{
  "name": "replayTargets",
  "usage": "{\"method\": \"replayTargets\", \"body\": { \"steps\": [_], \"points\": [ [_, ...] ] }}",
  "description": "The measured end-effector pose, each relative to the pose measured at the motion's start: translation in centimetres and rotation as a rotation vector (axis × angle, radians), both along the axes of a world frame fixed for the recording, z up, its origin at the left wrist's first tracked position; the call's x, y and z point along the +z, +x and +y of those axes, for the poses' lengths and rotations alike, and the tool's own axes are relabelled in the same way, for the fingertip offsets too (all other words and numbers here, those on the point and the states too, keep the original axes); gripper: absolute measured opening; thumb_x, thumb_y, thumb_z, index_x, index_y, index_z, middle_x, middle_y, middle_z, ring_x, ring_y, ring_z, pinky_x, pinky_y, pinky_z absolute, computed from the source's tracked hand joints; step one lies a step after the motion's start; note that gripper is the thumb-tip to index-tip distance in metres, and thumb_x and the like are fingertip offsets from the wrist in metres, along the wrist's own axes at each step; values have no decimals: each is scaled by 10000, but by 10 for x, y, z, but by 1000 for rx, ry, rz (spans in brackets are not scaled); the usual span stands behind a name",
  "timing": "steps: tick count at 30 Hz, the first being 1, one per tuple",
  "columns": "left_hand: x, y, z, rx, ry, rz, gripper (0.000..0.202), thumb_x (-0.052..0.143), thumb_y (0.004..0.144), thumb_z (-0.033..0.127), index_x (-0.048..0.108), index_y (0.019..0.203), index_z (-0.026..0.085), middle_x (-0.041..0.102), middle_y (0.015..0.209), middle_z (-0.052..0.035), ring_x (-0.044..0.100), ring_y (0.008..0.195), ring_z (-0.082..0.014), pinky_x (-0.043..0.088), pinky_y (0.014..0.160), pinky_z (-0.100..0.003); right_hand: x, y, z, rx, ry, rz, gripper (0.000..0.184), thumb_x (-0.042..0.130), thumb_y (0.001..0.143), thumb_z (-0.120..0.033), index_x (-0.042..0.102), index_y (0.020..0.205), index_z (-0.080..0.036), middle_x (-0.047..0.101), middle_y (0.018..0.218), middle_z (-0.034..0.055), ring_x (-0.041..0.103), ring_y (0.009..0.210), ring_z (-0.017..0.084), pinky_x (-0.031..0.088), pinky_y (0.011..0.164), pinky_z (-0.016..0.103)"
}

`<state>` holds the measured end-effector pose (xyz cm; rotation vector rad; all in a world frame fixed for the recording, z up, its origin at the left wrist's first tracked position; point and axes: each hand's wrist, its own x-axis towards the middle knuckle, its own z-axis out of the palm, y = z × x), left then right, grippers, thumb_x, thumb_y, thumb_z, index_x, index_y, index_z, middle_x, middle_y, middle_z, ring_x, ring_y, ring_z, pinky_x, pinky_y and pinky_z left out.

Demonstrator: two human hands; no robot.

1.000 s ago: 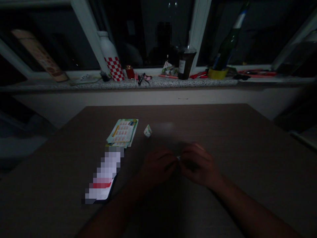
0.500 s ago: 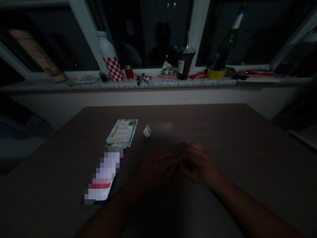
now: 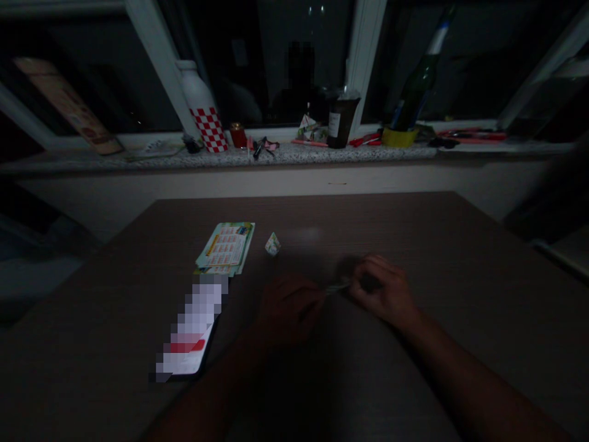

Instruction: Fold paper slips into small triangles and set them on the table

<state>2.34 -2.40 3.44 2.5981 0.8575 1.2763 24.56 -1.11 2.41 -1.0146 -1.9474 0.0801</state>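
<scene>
My left hand (image 3: 292, 304) is closed in a pinch on one end of a small, pale greenish strip that looks like folded paper (image 3: 338, 286). The other end is pinched by my right hand (image 3: 384, 288), so the strip spans the gap between them just above the dark wooden table (image 3: 405, 233). Dim light hides most of the fingers and the strip's details. Beyond my left hand stands a little folded paper piece (image 3: 273, 245) with a pointed top. To its left lies a stack of printed cards (image 3: 226, 247).
A phone (image 3: 191, 331) with a lit, blurred screen lies left of my left forearm. Along the granite windowsill (image 3: 285, 153) stand a checkered white bottle (image 3: 207, 116), a small red jar (image 3: 238, 135), a dark drink cup (image 3: 341, 123), a green bottle (image 3: 418, 86) and yellow tape (image 3: 399, 137).
My right hand has moved right, away from my left hand, and the pale strip now shows between them. The cards, phone and folded piece stay in place.
</scene>
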Motion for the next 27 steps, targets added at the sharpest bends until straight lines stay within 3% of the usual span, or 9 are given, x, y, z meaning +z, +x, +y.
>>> {"method": "replayTargets", "body": {
  "steps": [3, 5, 9, 13, 16, 22, 27],
  "points": [
    [4, -1, -3, 86, -151, -59, 57, 579, 804, 185, 633, 820, 180, 668, 820, -38, 616, 763, -142, 487, 701, -274, 0, 5, 1, -62, -42, 47, 93, 556, 727, -141, 523, 661, -197, 559, 637, 6, 549, 618, 157, 425, 603, 277],
    [5, 1, -3, 155, -294, -114, 58, 581, 800, 208, 634, 807, 185, 671, 813, -29, 621, 761, -145, 489, 699, -271, -1, 4, -2, -29, -99, 89, 33, 553, 756, -164, 564, 749, -195, 608, 694, 18, 588, 662, 164, 447, 621, 276],
    [0, 6, -2, 264, -579, -247, 76, 587, 789, 219, 649, 821, 190, 671, 758, -4, 616, 720, -138, 482, 672, -249, -8, -8, -10, 73, -247, 174, 233, 603, 766, -211, 581, 998, -197, 674, 895, 48, 639, 823, 184, 492, 723, 288],
    [-7, 14, -3, 263, -737, -291, 59, 617, 756, 223, 651, 776, 179, 670, 733, -3, 616, 704, -140, 480, 660, -246, -15, -21, -14, 68, -324, 247, 206, 655, 739, -219, 588, 933, -209, 673, 805, 14, 643, 701, 152, 506, 632, 244],
    [-11, 20, -5, 238, -743, -257, 40, 634, 734, 221, 641, 748, 184, 670, 731, 0, 616, 704, -143, 480, 677, -260, -15, -24, -16, 25, -289, 220, 208, 667, 721, -205, 598, 917, -218, 679, 787, 5, 648, 680, 149, 509, 618, 243],
    [-12, 21, -5, 171, -643, -274, 31, 630, 715, 173, 623, 688, 186, 663, 750, -10, 621, 725, -142, 478, 692, -264, -15, -23, -18, 84, -145, 104, 284, 656, 723, -181, 578, 992, -225, 698, 866, 22, 672, 793, 162, 532, 717, 266],
    [-9, 19, -5, 197, -610, -275, 52, 642, 706, 181, 616, 661, 184, 655, 708, -1, 613, 675, -134, 467, 640, -247, -15, -19, -14, -24, -86, 57, 269, 645, 715, -182, 573, 972, -218, 697, 839, 20, 679, 742, 163, 536, 662, 253]
  ]
}}
